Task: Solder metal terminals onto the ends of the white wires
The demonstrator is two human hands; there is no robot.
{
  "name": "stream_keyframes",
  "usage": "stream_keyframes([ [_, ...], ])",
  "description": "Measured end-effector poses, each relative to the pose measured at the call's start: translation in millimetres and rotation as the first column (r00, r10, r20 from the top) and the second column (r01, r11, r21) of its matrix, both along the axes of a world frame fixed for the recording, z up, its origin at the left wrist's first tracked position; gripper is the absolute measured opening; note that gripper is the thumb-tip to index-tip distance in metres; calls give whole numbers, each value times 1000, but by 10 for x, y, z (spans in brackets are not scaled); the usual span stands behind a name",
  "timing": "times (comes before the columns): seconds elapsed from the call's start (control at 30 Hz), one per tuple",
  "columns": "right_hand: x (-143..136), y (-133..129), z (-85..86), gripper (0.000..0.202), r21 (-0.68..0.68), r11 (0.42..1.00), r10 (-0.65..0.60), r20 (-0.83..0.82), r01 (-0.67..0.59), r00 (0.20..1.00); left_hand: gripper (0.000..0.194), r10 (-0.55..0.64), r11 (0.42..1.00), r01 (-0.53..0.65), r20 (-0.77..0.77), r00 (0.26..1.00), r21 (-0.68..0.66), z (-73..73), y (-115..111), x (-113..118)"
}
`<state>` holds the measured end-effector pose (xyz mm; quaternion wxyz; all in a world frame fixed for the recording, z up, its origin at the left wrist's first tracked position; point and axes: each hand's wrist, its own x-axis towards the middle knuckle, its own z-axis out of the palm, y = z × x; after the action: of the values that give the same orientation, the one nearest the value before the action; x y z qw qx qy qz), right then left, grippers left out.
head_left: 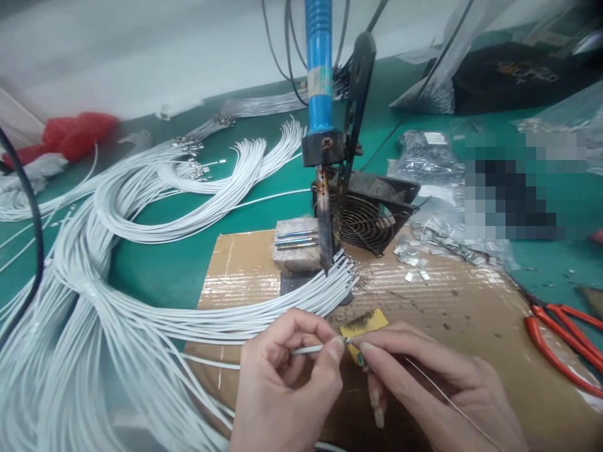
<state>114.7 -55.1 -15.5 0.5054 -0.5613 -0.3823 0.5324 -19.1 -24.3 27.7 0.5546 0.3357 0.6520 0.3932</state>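
My left hand (pixel 294 376) is closed round a white cable (pixel 307 349), gripping it close to its tip. Thumb and forefinger of my right hand (pixel 424 376) pinch at that same tip, where a tiny metallic bit shows between the two hands. A thin pale wire (pixel 443 395) runs from between the right fingers to the lower right. Just behind the fingertips lies a yellow pad (pixel 365 322) with dark stains. A small greenish piece at the right fingertips is too small to name. Beyond the hands, a bundle of white cables (pixel 282 307) has its ends together under the soldering iron (pixel 321 213).
The blue-handled iron hangs point down beside a block (pixel 296 260) and a black fan (pixel 370 213). Small metal pieces (pixel 424 263) are scattered on the cardboard (pixel 447 333). Red-handled pliers (pixel 560 333) lie at right. Coiled white cables (pixel 108 276) fill the left.
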Motion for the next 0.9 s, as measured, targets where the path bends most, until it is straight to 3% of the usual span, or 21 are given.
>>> stream_keyframes([
  [0.2,-18,16,7,15,-5,998,-56,-19,56,998,11,-15,1000,15,-23,1000,10,-8,6,-29],
  [0.37,-20,32,6,16,-116,977,-187,-53,180,981,11,-91,996,91,-79,993,-12,-33,11,-68],
  [0.63,78,36,-56,11,-37,999,33,-52,-35,998,13,-159,987,160,-100,982,5,-17,10,-75],
  [0.9,75,52,-50,16,-5,998,63,-15,-63,998,14,-105,994,105,-4,995,17,-6,16,-24],
])
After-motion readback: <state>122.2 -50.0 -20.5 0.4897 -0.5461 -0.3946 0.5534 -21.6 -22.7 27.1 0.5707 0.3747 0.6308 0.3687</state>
